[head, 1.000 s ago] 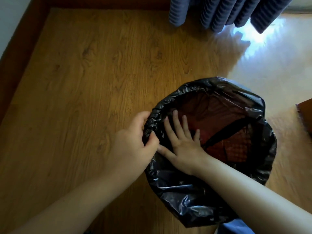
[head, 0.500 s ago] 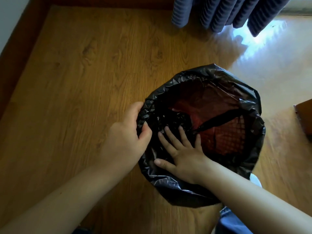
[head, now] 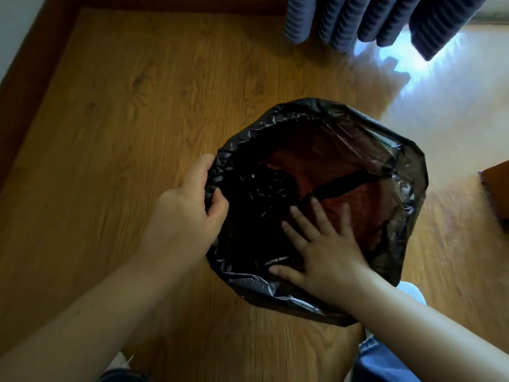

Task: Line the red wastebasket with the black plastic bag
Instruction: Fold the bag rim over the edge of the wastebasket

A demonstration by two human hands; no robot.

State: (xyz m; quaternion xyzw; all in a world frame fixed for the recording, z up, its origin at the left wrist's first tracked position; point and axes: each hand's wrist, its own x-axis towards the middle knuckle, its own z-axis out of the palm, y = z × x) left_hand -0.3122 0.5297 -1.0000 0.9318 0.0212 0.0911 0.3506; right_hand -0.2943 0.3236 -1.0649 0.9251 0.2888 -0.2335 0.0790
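The left hand pinches the black bag at its rim; the right hand (fingers spread flat) presses inside the red wastebasket.

One head-worn view, steeply downward, close above the wastebasket

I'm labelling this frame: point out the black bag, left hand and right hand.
black bag [head: 275, 288]: head view, crumpled rim, near side.
left hand [head: 187, 212]: head view, back of hand.
right hand [head: 327, 255]: head view, back of hand.
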